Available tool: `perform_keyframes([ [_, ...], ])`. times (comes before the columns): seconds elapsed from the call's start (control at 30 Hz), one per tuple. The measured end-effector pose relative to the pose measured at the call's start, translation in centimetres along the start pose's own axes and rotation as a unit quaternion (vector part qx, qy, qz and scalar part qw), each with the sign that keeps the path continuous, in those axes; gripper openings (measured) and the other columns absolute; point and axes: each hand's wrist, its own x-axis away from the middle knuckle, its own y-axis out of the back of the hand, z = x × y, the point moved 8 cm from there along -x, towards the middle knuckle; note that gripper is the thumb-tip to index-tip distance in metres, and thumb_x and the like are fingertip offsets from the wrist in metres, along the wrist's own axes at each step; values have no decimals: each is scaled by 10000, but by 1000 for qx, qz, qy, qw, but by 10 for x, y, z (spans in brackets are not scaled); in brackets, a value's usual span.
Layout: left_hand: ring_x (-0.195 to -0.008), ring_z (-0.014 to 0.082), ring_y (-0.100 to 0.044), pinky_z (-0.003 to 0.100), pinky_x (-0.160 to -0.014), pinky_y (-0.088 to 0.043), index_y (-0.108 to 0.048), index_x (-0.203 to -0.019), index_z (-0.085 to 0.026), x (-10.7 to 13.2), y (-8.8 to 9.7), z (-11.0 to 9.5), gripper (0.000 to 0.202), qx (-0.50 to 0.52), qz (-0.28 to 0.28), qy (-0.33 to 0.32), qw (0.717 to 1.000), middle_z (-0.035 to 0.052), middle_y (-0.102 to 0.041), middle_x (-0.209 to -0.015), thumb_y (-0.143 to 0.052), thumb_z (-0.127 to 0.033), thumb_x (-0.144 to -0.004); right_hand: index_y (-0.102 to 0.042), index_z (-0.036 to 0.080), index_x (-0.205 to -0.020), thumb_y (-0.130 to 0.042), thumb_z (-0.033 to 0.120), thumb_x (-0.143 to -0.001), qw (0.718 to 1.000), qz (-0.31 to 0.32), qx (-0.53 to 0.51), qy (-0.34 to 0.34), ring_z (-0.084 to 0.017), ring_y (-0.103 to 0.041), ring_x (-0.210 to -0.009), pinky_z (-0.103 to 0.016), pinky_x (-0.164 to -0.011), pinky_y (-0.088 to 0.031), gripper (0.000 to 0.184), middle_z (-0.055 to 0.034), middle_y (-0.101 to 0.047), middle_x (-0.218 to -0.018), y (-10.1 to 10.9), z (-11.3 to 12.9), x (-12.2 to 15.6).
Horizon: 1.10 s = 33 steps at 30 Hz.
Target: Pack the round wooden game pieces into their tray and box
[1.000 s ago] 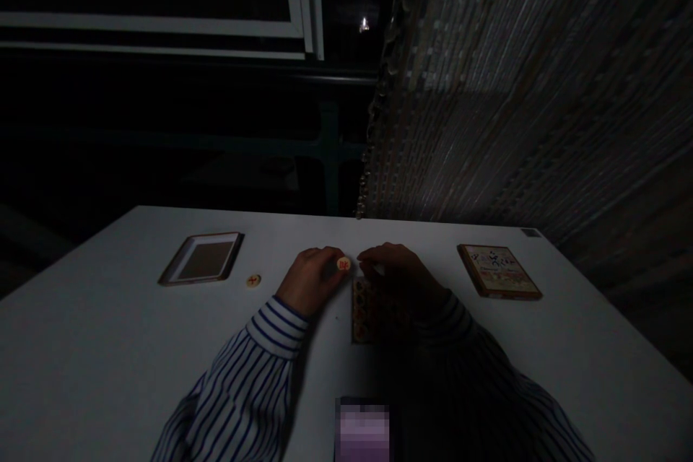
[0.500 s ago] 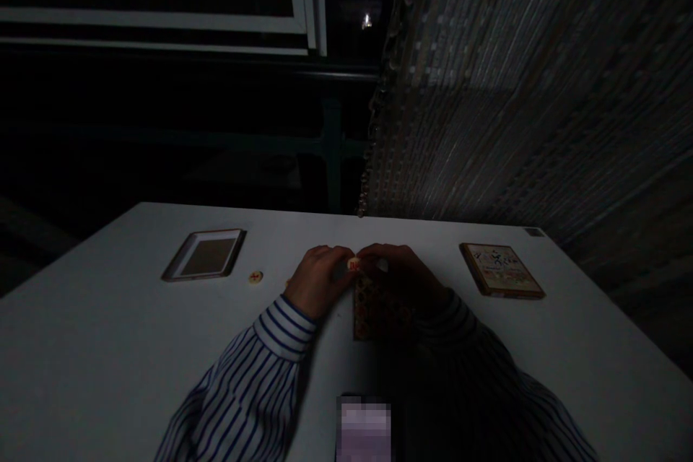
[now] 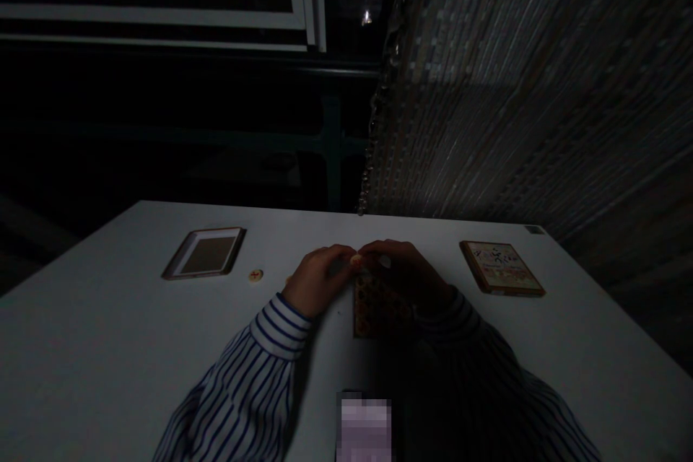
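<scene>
Left hand (image 3: 318, 279) pinches a xiangqi piece (image 3: 356, 260) at 11 o'clock from the xiangqi box (image 3: 354, 319); right hand (image 3: 407, 271) meets its opposite edge, presumably for steadiness; whether those fingers grip, cannot tell.

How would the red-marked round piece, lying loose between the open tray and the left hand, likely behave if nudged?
The piece lies flat, so it would probably slide rather than roll. Its round rim suggests it could roll if stood on edge. Being small, it is likely light.
</scene>
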Motion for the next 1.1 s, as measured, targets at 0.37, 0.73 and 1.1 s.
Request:
perform_keyframes([
  [0.37,-865,159,-596,278,-813,-433,-648,-886,-189,-3,-3,13,268,99,18,54,993,27,-674,-895,-479,-375,-794,-617,174,-881,-507,194,-803,999,-19,-2,39,-134,-600,-745,-253,-688,-455,137,-35,-670,-839,3,7,-1],
  [0.73,-821,163,-603,286,-773,-444,-656,-848,-179,-3,-3,15,260,114,22,68,991,31,-679,-851,-470,-351,-792,-618,183,-907,-481,227,-824,999,-24,2,38,-133,-602,-760,-271,-700,-464,166,-33,-670,-842,2,4,-1],
  [1.1,-816,165,-601,279,-764,-446,-644,-830,-169,-2,3,15,243,129,-1,90,987,31,-676,-837,-491,-349,-774,-612,187,-928,-485,212,-815,999,-27,37,17,-138,-602,-780,-277,-720,-468,172,-31,-667,-878,4,1,-1],
])
